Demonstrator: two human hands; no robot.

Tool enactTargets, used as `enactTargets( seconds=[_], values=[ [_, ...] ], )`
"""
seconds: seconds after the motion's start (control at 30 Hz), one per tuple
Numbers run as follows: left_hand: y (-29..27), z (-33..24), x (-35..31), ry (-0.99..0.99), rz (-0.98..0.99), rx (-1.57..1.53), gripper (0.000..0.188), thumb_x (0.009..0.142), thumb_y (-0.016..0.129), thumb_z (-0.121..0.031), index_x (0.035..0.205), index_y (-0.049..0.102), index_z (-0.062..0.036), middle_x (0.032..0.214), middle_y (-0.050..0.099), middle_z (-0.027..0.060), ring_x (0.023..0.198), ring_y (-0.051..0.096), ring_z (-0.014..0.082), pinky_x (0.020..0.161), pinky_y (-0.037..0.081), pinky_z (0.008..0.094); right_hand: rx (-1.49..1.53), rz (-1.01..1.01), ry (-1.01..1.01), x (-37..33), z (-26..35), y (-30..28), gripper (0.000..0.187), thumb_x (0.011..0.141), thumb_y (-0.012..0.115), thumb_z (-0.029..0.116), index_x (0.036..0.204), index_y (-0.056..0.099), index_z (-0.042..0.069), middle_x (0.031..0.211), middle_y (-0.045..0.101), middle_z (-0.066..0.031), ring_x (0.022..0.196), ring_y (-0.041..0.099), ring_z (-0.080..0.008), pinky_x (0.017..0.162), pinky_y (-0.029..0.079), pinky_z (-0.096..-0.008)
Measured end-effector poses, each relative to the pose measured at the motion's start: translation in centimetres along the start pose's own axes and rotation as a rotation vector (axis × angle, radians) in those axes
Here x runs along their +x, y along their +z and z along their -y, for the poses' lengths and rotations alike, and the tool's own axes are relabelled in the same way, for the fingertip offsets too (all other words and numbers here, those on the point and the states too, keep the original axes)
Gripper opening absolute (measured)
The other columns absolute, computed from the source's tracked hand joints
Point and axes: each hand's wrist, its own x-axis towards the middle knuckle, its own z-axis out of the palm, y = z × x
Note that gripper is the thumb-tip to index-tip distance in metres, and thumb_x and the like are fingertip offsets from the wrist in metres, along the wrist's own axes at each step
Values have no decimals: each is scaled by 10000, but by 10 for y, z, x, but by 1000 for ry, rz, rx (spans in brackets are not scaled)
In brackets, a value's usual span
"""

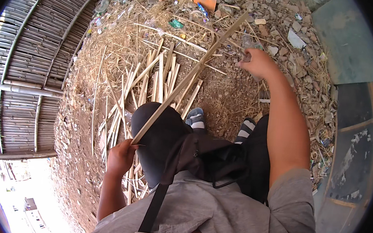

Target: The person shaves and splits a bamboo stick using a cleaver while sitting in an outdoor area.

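Littered dirt yard (236,98), bamboo strip (189,75) – right hand's (258,63) tool hidden

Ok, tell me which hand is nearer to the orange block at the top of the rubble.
Right. The right hand reaches out just below the orange block, while the left hand grips the long bamboo strip down by the knee.

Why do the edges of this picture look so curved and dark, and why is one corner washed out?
Head view: the fisheye lens bends the bamboo wall and blackens the rim; the lower left corner is overexposed by sunlight; the bamboo strip and both hands stay fairly sharp.
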Motion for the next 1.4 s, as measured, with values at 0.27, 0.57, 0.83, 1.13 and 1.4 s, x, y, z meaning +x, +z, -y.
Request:
enactTargets(
  seconds=[0.27, 0.57, 0.83, 1.13, 1.4],
  values=[
    [-1, 7, 1, 80, -54, -35, 170, 928, 680, -180, 996, 645, -28, 761, 656, 204, 673, 651, 420, 569, 496, 492, -30, 136, -101, 5, -1, -1, 356, 858, 766, 308, 1092, 681, 54, 856, 684, -111, 796, 662, -250, 743, 508, -414],
    [3, 10, -3, 55, 0, -101, 164, 923, 685, -133, 981, 620, 5, 749, 642, 202, 674, 648, 417, 571, 484, 471, -119, 213, -152, -12, 41, -8, 498, 818, 746, 234, 1256, 646, 19, 1028, 713, -160, 980, 692, -301, 853, 532, -434],
    [1, 8, 1, 38, 19, -138, 153, 926, 681, -130, 998, 630, -6, 750, 648, 192, 660, 647, 404, 567, 485, 458, 121, -106, -35, -1, 5, 0, 554, 815, 774, 325, 1262, 650, 23, 1041, 706, -156, 977, 680, -296, 875, 518, -401],
    [-8, -5, 3, -6, 46, -155, 122, 946, 644, -140, 1016, 635, -41, 813, 658, 211, 724, 644, 432, 597, 484, 483, 906, 68, -270, -13, 55, 23, 391, 873, 783, 335, 1089, 689, 22, 724, 578, 18, 629, 551, -79, 577, 445, -292],
    [3, -3, -3, -38, -22, -118, 187, 916, 660, -106, 1084, 598, -53, 909, 660, 197, 800, 642, 436, 665, 502, 502, 898, -99, -211, -10, 44, 30, 244, 894, 757, 269, 971, 692, 47, 710, 580, 22, 585, 536, -77, 543, 426, -267]
  ],
)
